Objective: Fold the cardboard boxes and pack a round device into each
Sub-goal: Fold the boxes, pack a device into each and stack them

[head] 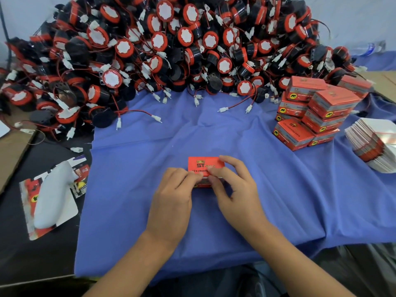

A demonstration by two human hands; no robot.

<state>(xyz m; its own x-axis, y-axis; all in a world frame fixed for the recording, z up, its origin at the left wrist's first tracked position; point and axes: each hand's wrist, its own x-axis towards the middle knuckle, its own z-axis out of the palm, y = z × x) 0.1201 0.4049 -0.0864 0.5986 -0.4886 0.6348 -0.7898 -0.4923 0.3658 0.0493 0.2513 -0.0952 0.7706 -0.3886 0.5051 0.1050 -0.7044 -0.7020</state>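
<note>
My left hand (171, 198) and right hand (233, 189) both pinch the red box (203, 166) at its near edge, near-centre on the blue cloth (150, 146), likely closing the flap. Supply of round devices (158, 41) piled far, packed boxes (317, 112) stacked right, all within reach.

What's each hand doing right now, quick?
Left hand: pinching the near edge of the small red cardboard box.
Right hand: gripping the same box, fingers on top.
</note>
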